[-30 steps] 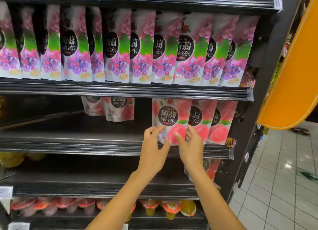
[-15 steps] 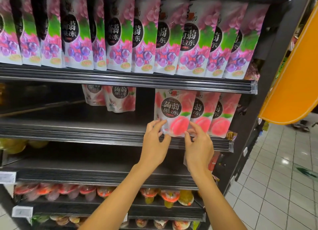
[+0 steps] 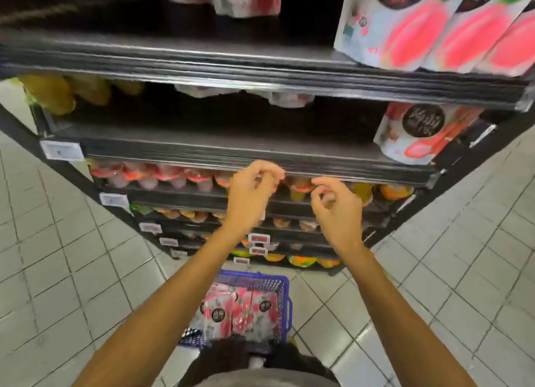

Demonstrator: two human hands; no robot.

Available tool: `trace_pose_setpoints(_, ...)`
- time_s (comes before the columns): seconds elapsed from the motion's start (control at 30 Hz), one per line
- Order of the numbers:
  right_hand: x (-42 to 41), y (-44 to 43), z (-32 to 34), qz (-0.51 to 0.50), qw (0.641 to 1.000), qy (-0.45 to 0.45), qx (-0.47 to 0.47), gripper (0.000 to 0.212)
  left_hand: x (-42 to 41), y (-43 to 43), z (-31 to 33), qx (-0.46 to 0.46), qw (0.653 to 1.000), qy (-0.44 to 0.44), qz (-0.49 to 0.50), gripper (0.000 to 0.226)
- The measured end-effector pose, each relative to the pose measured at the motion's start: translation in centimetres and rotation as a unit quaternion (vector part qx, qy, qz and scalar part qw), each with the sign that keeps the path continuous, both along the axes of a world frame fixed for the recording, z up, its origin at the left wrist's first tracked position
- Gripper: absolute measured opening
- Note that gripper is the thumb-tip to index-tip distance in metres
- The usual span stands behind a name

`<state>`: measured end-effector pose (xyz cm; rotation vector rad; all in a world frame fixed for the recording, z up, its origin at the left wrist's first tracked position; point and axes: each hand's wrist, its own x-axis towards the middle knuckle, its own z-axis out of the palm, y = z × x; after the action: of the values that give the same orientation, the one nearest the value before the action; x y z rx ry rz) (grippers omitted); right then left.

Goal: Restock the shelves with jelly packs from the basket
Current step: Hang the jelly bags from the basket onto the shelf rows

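Left hand (image 3: 250, 192) and right hand (image 3: 337, 206) hang loosely curled and empty, well above the blue basket (image 3: 286, 305) — jelly packs (image 3: 231, 311) lie inside it. I would lower both, grip one pack by its top edge, then stand it upright on the shelf (image 3: 173, 51) above.

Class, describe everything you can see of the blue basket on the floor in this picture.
The basket is blue, apparently plastic, with lattice walls and a handle hanging down its right-hand side in the picture. It stands upright on the tiled floor at the foot of the shelves. Pink-and-white jelly packs stand packed inside. Its near edge is hidden. Only the floor and the packs visibly touch it.
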<state>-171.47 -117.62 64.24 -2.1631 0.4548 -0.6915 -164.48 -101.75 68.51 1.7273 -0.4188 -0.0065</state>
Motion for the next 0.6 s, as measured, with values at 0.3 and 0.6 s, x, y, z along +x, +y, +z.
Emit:
trace_pose_setpoints(0.3,-3.4,11.1,-20.6,0.030,0.918,0.355,0.177,0.010,-0.7,14.7,-24.3,0.160,0.945,0.283,-0.039,0.023)
trace_pose_setpoints(0.6,-3.8,18.3,-47.5,0.040,0.829,0.513,0.218,0.022,-3.6,24.9,-52.2,0.172,0.797,0.578,0.042,0.006)
